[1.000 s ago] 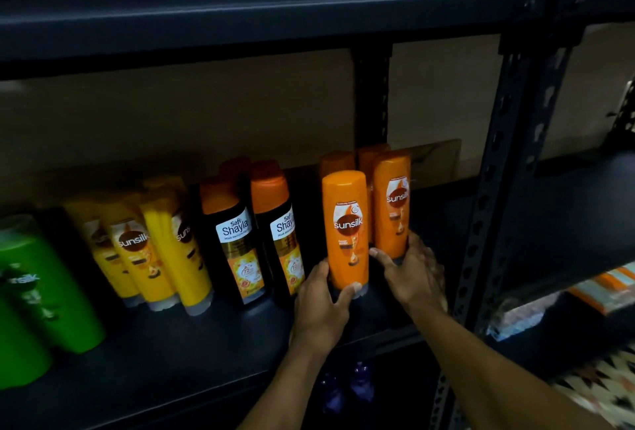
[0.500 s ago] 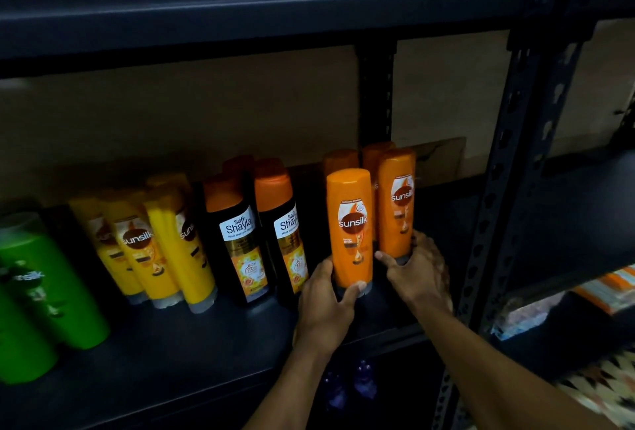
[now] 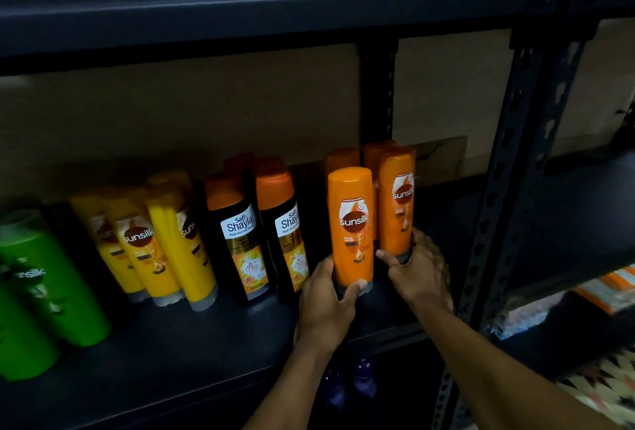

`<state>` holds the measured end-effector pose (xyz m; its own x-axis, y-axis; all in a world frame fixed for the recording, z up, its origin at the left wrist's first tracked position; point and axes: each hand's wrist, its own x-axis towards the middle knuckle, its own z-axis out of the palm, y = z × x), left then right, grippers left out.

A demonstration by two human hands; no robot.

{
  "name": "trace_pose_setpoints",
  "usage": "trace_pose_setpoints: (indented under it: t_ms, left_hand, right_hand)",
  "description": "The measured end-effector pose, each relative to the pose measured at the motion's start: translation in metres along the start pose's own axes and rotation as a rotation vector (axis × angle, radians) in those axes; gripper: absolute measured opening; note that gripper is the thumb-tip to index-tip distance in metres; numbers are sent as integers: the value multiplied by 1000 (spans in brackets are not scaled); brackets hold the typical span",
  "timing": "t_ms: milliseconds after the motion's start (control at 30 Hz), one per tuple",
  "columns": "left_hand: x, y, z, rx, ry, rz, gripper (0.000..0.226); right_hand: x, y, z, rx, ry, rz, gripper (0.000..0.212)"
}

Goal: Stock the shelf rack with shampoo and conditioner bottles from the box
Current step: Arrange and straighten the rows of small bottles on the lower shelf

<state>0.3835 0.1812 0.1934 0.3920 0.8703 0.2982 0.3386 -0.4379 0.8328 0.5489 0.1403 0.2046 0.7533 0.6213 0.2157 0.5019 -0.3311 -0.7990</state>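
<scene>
My left hand [image 3: 324,306] grips base of front orange bottle [image 3: 351,223], upright on dark shelf [image 3: 171,354]. My right hand [image 3: 417,268] curls round base of rear orange bottle [image 3: 397,199], just behind-right.

The front Sunsilk bottle [image 3: 350,223] and the rear Sunsilk bottle [image 3: 397,199] are both bright orange with brown-and-white labels. The Safi Shayla bottles [image 3: 240,244] are black with orange caps and white-and-gold labels. Further left come yellow Sunsilk bottles [image 3: 144,247], then green Sunsilk bottles [image 3: 51,278]. The shelf rack [image 3: 171,361] is matt black. The rug [image 3: 598,392] shows a cream-and-dark zigzag.
</scene>
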Motion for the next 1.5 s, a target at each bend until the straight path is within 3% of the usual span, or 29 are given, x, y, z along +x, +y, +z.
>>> trace_pose_setpoints:
  t_ms: [233, 400, 733, 1500]
  left_hand:
    - [0, 3, -1, 8, -8, -17, 54]
    - [4, 7, -3, -55, 10, -79, 63]
    - [15, 17, 16, 44, 75, -89, 54]
    - [21, 19, 21, 289, 36, -58, 59]
  right_hand:
    - [1, 0, 1, -12, -4, -6, 85]
    - [-2, 0, -3, 92, 15, 13, 101]
    - [-3, -1, -4, 105, 30, 1, 73]
    - [-2, -2, 0, 73, 39, 7, 79]
